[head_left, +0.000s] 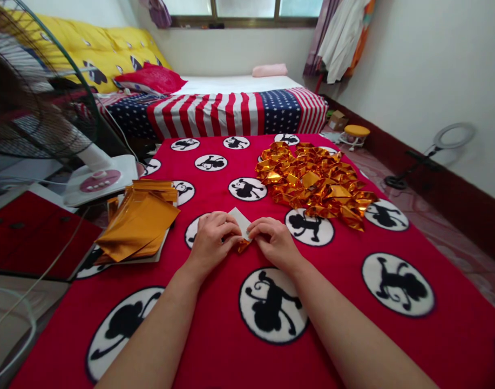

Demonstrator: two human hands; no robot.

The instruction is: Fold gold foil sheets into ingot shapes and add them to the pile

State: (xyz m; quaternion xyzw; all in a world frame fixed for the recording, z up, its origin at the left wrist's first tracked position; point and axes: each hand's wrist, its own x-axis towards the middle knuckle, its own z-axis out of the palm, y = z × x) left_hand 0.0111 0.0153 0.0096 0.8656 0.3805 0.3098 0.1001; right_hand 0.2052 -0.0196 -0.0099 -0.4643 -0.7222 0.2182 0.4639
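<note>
Between my hands a small sheet of foil paper (pixel 239 220) lies on the red cloth, its pale back facing up and a folded gold edge showing at the near end. My left hand (pixel 215 237) pinches its left side with bent fingers. On the other side, my right hand (pixel 273 242) has its thumb and fingertips pressed together on the paper's right edge. A stack of flat gold foil sheets (pixel 140 219) lies to the left of my left hand. Beyond my right hand spreads a heap of folded shiny gold foil pieces (pixel 312 181).
The red cloth with monkey prints (pixel 215 329) covers the surface. An electric fan (pixel 99 178) stands at the left by a red-fronted cabinet (pixel 40 232). Behind are a bed with a striped, starred cover (pixel 231 111), a yellow-topped stool (pixel 356 131) and a ring light (pixel 453 135).
</note>
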